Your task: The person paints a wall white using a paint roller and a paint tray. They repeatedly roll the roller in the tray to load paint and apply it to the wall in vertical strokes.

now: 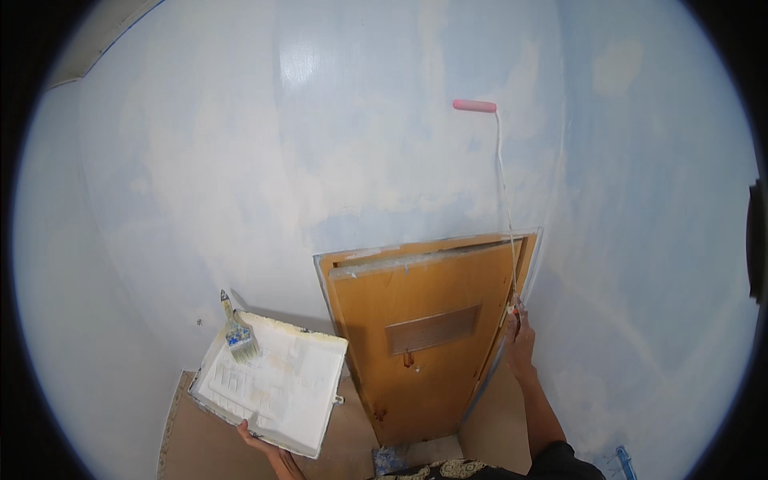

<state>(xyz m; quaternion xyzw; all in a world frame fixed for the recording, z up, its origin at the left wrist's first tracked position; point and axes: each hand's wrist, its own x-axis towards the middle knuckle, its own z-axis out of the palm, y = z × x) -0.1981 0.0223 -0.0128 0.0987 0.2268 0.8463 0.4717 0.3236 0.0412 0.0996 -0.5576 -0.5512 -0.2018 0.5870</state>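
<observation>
My right hand (520, 340) is closed around the handle of a paint roller with a long thin frame. Its pink sleeve (475, 106) is up at the blue and white patchy wall (368, 152), above the door; whether it touches the wall I cannot tell. At the lower left, my left hand (253, 437) grips the near edge of a paint tray (326, 392) coated with white paint. Across the tray's far left corner lies a paintbrush (240, 339), bristles inside and handle sticking out over the rim.
A brown wooden door (424, 392) with a small panel stands below the roller, slightly ajar in its frame. Brown lower wall (200, 448) shows beneath the tray. A blue object (625, 462) is at the lower right, and a dark object (756, 240) at the right rim.
</observation>
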